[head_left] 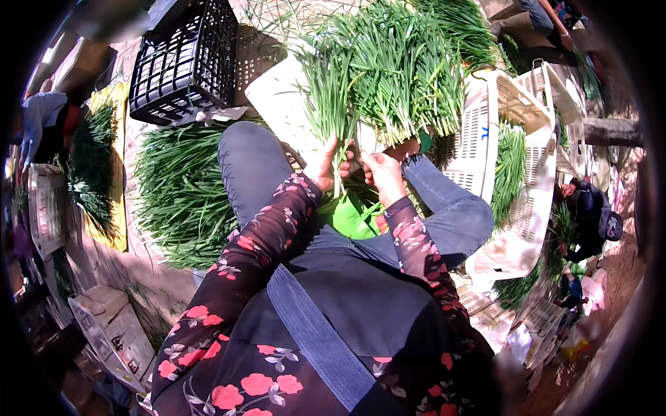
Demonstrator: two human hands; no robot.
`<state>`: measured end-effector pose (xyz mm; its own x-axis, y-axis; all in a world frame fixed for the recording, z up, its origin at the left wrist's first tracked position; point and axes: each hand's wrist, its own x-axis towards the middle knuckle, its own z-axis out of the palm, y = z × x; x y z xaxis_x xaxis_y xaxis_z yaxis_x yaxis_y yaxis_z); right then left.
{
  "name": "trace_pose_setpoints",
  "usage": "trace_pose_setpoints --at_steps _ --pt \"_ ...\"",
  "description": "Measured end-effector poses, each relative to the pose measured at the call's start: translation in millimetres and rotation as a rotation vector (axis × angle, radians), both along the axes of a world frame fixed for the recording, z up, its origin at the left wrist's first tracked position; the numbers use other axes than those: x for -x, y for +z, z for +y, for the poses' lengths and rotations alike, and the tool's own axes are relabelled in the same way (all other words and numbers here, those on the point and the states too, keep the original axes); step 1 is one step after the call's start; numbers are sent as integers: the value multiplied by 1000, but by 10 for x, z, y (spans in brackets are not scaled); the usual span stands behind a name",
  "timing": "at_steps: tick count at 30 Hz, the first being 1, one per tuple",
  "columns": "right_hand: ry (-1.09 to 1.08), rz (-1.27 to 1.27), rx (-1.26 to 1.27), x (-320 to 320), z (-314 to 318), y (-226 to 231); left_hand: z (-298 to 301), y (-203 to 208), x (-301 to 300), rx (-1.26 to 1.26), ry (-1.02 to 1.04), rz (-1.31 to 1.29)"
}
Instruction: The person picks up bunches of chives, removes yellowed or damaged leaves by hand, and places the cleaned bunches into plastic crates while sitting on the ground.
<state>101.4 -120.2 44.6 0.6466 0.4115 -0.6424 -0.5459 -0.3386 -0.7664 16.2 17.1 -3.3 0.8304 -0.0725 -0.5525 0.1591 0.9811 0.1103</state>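
Upright in front of me, a bunch of garlic chives [329, 104] is gripped near its pale stem ends by my left hand [322, 166]. Close beside those stems, my right hand [384, 175] has its fingers pinched together; what lies between them is too small to make out. Just beyond both hands, a large heap of chives [402, 76] rests on a white board [279, 97], its cut ends toward me. Below my hands, a bright green thing [352, 218] lies in my lap, partly covered by loose chive leaves.
More chives [184, 191] are piled left of my knee, below a black plastic crate [182, 66]. To my right stands a white slatted crate [479, 149] with chives inside. Chives on a yellow sheet [119, 208] lie further left. Other people [596, 222] are at both sides.
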Motion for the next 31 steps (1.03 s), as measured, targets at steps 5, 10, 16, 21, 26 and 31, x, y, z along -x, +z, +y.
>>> trace_pose_setpoints --at_steps 5,10,16,21,26,31 --pt "39 -168 -36 -88 46 -64 -1 44 35 -148 29 15" --pt "170 -154 -138 51 141 268 -64 228 49 -142 94 -39" --pt "59 -457 -133 158 112 221 -1 -257 -12 16 72 -150" --pt "254 -699 70 221 214 -106 -34 -311 -21 78 27 -100" --pt "287 -795 282 106 282 -163 -84 -31 21 29 125 48" --pt "233 -575 136 51 283 -190 -51 -388 161 -320 14 -95"
